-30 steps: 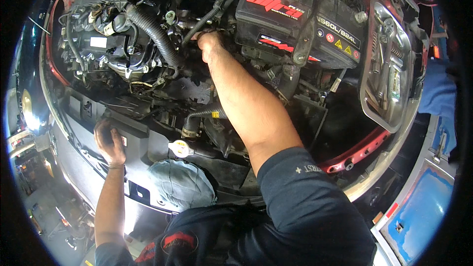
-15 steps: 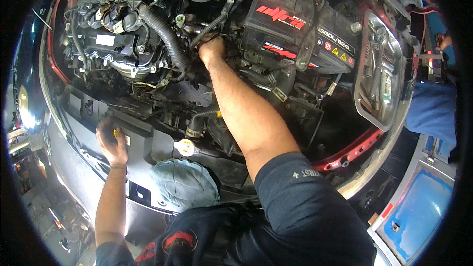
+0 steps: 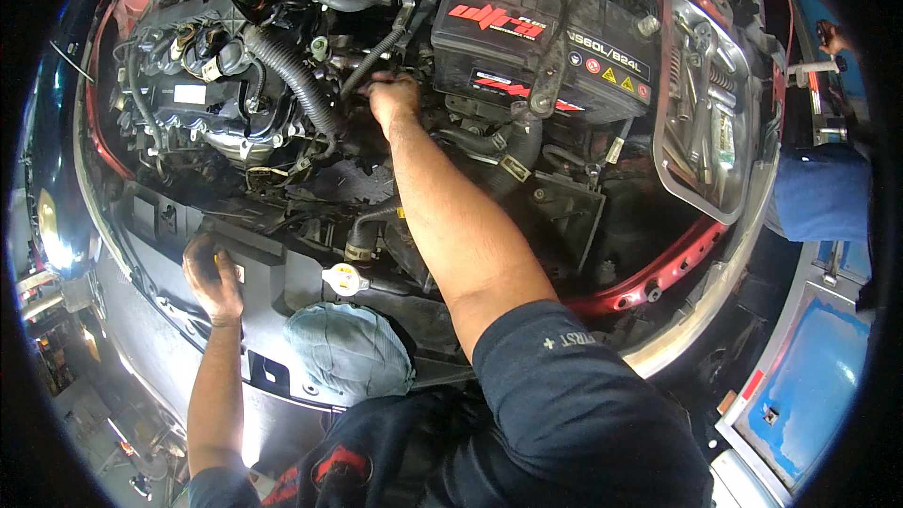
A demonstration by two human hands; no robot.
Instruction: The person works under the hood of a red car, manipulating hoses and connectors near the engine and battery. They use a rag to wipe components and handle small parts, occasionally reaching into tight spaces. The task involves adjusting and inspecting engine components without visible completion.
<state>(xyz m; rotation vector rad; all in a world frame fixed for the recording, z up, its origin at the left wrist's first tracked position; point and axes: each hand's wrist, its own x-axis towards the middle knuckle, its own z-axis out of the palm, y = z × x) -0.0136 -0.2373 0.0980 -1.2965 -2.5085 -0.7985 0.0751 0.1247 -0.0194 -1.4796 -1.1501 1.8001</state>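
Note:
My right hand (image 3: 395,99) reaches into the engine bay between a ribbed hose (image 3: 296,75) and the black battery (image 3: 499,33), by a thinner hose and metal fittings; its fingers are curled, what they grip hidden. My left hand (image 3: 212,277) lies on the black plastic front cover (image 3: 259,249), fingers curled around a small yellow item, mostly hidden. The engine (image 3: 198,103) lies left of my right hand. A radiator cap (image 3: 343,278) and a pale grey-blue cloth (image 3: 343,353) are right of my left hand.
A metal tray of tools (image 3: 704,113) rests right of the battery. Beyond the car's right edge are a co-worker's hand (image 3: 832,38), blue clothing (image 3: 818,198) and a blue metal cabinet (image 3: 804,367). Another dark car (image 3: 56,216) stands at the left.
My right hand works in much the same spot, shifting slightly. Yellow shows under my left fingers since half a second ago. A co-worker's hand has appeared at the right edge.

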